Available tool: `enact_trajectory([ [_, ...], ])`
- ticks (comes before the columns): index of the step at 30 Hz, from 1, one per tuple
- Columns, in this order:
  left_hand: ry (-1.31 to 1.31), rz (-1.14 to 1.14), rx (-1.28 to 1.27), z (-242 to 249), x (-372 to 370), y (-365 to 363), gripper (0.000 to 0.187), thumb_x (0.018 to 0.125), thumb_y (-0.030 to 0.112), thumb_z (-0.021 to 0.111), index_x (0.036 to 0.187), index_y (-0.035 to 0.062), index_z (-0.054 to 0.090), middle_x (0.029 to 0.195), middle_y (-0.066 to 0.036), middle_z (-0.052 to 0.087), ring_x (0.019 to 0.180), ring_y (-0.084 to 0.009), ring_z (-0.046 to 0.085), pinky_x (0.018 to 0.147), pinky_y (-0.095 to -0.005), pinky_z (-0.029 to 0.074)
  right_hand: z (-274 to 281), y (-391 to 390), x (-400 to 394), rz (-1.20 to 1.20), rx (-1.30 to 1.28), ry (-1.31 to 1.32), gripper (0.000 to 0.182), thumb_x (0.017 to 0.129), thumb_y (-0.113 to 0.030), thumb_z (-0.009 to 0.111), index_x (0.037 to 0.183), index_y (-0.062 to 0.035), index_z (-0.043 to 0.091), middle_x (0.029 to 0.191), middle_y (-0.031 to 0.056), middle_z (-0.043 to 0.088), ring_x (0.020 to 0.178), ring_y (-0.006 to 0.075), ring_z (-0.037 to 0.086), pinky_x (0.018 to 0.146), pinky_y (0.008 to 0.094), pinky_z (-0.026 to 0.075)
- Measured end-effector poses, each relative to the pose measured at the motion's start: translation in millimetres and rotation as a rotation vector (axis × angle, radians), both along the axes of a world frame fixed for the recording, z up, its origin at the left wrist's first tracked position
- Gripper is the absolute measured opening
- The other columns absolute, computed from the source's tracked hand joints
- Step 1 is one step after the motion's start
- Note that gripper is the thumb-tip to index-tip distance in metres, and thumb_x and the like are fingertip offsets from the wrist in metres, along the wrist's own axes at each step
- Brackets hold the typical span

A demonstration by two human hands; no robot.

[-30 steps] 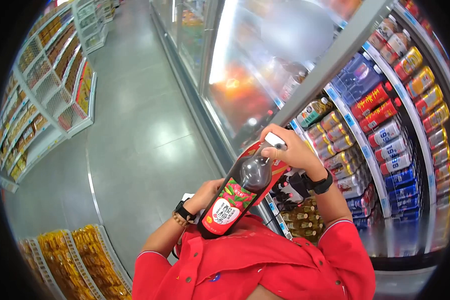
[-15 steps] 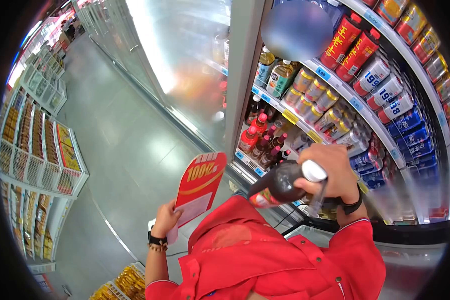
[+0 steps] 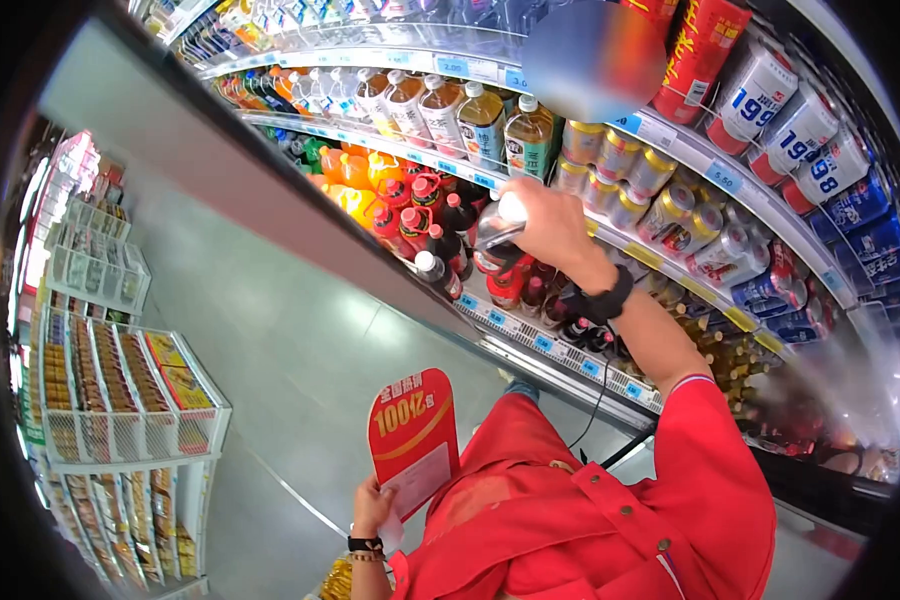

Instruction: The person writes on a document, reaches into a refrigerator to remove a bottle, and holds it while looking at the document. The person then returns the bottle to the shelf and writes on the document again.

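My right hand [image 3: 552, 230] grips a dark bottle [image 3: 492, 222] by its neck, just below the white cap. The bottle is over the bottom shelf, among dark bottles [image 3: 458, 215] and red-capped bottles [image 3: 417, 222]; its lower part overlaps them in this view. A stiff red sign card [image 3: 413, 425] with gold and white print is pinched in my left hand [image 3: 373, 510], low in front of my body. A pale paper lies on the card's lower half.
The fridge door [image 3: 270, 180] stands open on the left. Above the bottom shelf are tea bottles [image 3: 437, 110] and rows of cans [image 3: 625, 160]. Left across the floor [image 3: 300, 370] stands a white wire rack [image 3: 135, 435] of packets. A black cable [image 3: 602, 400] hangs near my right arm.
My right hand has carried the bottle from near my body forward and left into the fridge. The view has turned left, showing more shelves. My left hand still has the card.
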State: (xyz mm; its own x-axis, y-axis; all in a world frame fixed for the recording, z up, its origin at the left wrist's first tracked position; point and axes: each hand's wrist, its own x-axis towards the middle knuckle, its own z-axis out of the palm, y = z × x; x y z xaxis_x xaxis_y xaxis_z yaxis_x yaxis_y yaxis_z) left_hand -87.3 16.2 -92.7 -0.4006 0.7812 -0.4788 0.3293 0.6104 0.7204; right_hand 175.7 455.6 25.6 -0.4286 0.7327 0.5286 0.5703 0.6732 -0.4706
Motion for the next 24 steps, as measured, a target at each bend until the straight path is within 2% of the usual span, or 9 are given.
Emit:
enact_trajectory([
  [1, 0.022, 0.016, -0.009, 0.6, 1.8, 3.0, 0.028, 0.072, 0.001, 0.063, 0.1, 0.0005, 0.062, 0.086, -0.011, 0.068, 0.079, -0.0153, 0.063, 0.071, -0.0293, 0.047, -7.5, 9.2, -7.4, 0.017, -0.038, -0.014, 0.036, 0.07, -0.034, 0.069, 0.094, -0.0101, 0.057, 0.087, 0.0103, 0.062, 0.076, 0.0301, 0.061, 0.062, 0.042, 0.047],
  [2, 0.17, -0.065, -0.127, -7.8, -5.5, -1.5, 0.03, 0.071, 0.004, 0.064, 0.101, 0.0019, 0.062, 0.083, -0.012, 0.067, 0.076, -0.0173, 0.063, 0.069, -0.0301, 0.047, -16.3, 18.1, -14.5, 0.034, -0.076, -0.029, 0.037, 0.071, -0.035, 0.069, 0.095, -0.0098, 0.057, 0.087, 0.0107, 0.062, 0.075, 0.0301, 0.061, 0.062, 0.0416, 0.047],
  [6, 0.067, 0.022, -0.036, -11.6, -0.6, 1.8, 0.029, 0.071, 0.006, 0.064, 0.1, 0.0033, 0.062, 0.084, -0.013, 0.067, 0.076, -0.0194, 0.064, 0.068, -0.0316, 0.048, -79.6, 48.6, -43.4, 0.099, -0.083, -0.079, 0.042, 0.072, -0.036, 0.068, 0.1, -0.0084, 0.053, 0.087, 0.0117, 0.06, 0.074, 0.0308, 0.061, 0.06, 0.0409, 0.048],
  [10, 0.084, 0.03, -0.076, -18.4, -1.6, -1.3, 0.029, 0.072, 0.007, 0.065, 0.1, 0.0025, 0.062, 0.084, -0.013, 0.068, 0.075, -0.0202, 0.065, 0.068, -0.0315, 0.048, -143.8, 67.2, -65.9, 0.158, -0.076, -0.173, 0.043, 0.07, -0.035, 0.068, 0.098, -0.0071, 0.051, 0.084, 0.0111, 0.057, 0.073, 0.0292, 0.061, 0.06, 0.0409, 0.048],
  [17, 0.072, 0.051, -0.191, 13.3, 12.5, 22.2, 0.032, 0.074, 0.001, 0.06, 0.106, 0.0016, 0.06, 0.092, -0.01, 0.068, 0.084, -0.0137, 0.063, 0.073, -0.0279, 0.048, -237.5, 80.8, -97.3, 0.175, -0.06, -0.238, 0.038, 0.07, -0.03, 0.069, 0.097, -0.0095, 0.052, 0.084, 0.0085, 0.055, 0.072, 0.0262, 0.061, 0.06, 0.0379, 0.049],
  [20, 0.062, 0.094, -0.156, 1.8, 9.4, 10.1, 0.032, 0.074, 0.001, 0.059, 0.106, 0.0018, 0.06, 0.094, -0.01, 0.068, 0.085, -0.0122, 0.062, 0.074, -0.0278, 0.048, -272.8, 91.4, -99.8, 0.161, -0.08, -0.262, 0.037, 0.069, -0.028, 0.069, 0.096, -0.0097, 0.052, 0.085, 0.0081, 0.055, 0.071, 0.0269, 0.061, 0.061, 0.0388, 0.049],
  [22, 0.06, 0.09, -0.21, 2.0, 8.3, 9.5, 0.031, 0.074, 0.003, 0.06, 0.105, 0.0016, 0.06, 0.092, -0.01, 0.068, 0.084, -0.0129, 0.063, 0.073, -0.0284, 0.048, -295.4, 99.3, -104.1, 0.148, -0.116, -0.337, 0.035, 0.07, -0.027, 0.069, 0.095, -0.0097, 0.052, 0.086, 0.0087, 0.056, 0.071, 0.027, 0.061, 0.062, 0.0397, 0.049],
  [23, 0.149, 0.066, -0.303, 16.9, 15.4, 24.0, 0.029, 0.075, 0.004, 0.06, 0.104, 0.001, 0.061, 0.091, -0.01, 0.069, 0.082, -0.0126, 0.063, 0.072, -0.0289, 0.048, -296.2, 99.8, -102.4, 0.139, -0.126, -0.327, 0.032, 0.07, -0.025, 0.068, 0.094, -0.0096, 0.052, 0.085, 0.0095, 0.056, 0.072, 0.0276, 0.062, 0.062, 0.0403, 0.05],
  [24, 0.128, 0.101, -0.238, 6.3, 13.1, 15.5, 0.03, 0.074, 0.009, 0.062, 0.103, 0.0028, 0.062, 0.083, -0.011, 0.068, 0.075, -0.0155, 0.064, 0.067, -0.0307, 0.048, -305.3, 103.2, -103.7, 0.129, -0.132, -0.337, 0.032, 0.07, -0.025, 0.067, 0.094, -0.0095, 0.052, 0.086, 0.0101, 0.056, 0.072, 0.0283, 0.062, 0.062, 0.0407, 0.05],
])
